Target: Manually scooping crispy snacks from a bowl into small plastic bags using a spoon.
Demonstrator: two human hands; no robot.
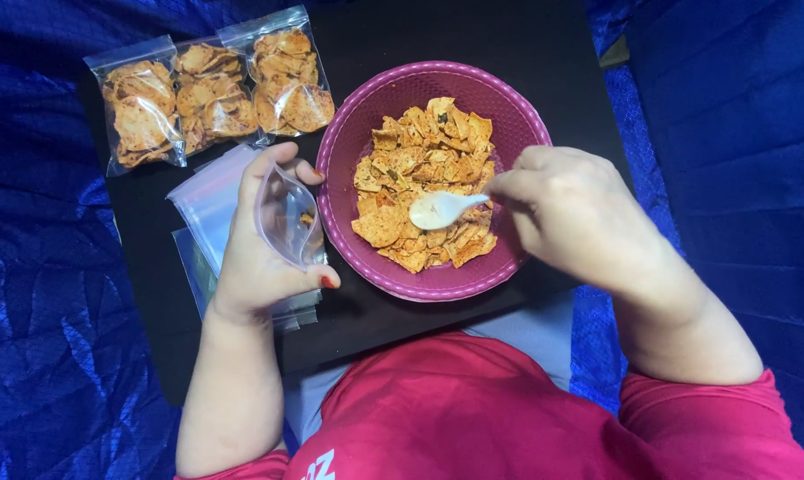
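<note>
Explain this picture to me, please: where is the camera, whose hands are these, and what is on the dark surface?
There is no machine here. One camera sits on a person's head and looks down, so the red shirt at the bottom and both bare hands belong to the wearer.

The left hand holds a small clear plastic zip bag with its mouth pinched open; a chip piece or two seem to lie inside. The right hand holds a white plastic spoon over a round pink plastic bowl of orange-brown chips.

On the flat black board there are also three filled clear bags of chips at the far left, and a stack of empty clear bags under the left hand. Blue cloth surrounds the board.
</note>
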